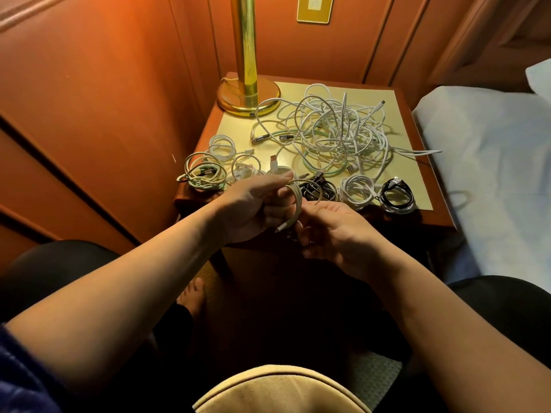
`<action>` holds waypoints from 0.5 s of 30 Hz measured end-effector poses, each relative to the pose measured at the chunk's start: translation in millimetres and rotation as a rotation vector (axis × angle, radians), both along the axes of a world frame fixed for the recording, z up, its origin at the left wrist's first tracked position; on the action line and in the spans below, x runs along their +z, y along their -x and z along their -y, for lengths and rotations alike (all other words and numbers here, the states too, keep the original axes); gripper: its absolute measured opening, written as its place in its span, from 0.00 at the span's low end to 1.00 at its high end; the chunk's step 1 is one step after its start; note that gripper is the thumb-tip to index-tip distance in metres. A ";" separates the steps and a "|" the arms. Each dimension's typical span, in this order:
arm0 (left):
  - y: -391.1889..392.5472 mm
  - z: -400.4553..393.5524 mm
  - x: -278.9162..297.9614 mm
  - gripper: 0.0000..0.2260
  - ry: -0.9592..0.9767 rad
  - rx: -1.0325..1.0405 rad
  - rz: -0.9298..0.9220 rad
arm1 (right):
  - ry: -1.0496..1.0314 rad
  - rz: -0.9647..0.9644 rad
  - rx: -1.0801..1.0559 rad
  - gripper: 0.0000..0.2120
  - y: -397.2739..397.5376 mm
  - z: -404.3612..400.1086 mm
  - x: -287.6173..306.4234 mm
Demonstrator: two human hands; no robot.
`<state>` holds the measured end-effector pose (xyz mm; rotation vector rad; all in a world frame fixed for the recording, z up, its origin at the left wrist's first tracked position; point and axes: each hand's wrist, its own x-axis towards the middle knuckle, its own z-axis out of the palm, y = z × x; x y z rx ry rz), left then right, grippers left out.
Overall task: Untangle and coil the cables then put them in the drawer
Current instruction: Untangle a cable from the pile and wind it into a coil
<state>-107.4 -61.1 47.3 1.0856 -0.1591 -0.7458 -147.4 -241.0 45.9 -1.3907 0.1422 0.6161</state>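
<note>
1. I see the left hand (253, 204) with its grip curled round a white coil (295, 195), held just near of the surface (238, 123). The loose plug end (281, 228) hangs below it; if that tail isn't tucked, I judge the loops will spring open.
2. The right hand (331, 231) lies relaxed beside the coil, holding nothing that I can make out.
3. The tangle (337, 129) sits far right; pulling hard could tighten knots.
4. Finished coils (205, 171) crowd the near left edge and may slide off.
5. No drawer is in view.
</note>
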 end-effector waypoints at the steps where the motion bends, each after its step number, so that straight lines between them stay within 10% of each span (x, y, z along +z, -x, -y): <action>1: -0.9 0.4 -1.3 0.17 -0.038 0.007 0.029 | 0.005 -0.023 0.002 0.13 -0.7 1.3 2.2; 15: -1.9 1.3 7.3 0.20 -0.291 0.147 0.324 | 0.305 0.103 0.143 0.12 3.7 -3.9 -23.3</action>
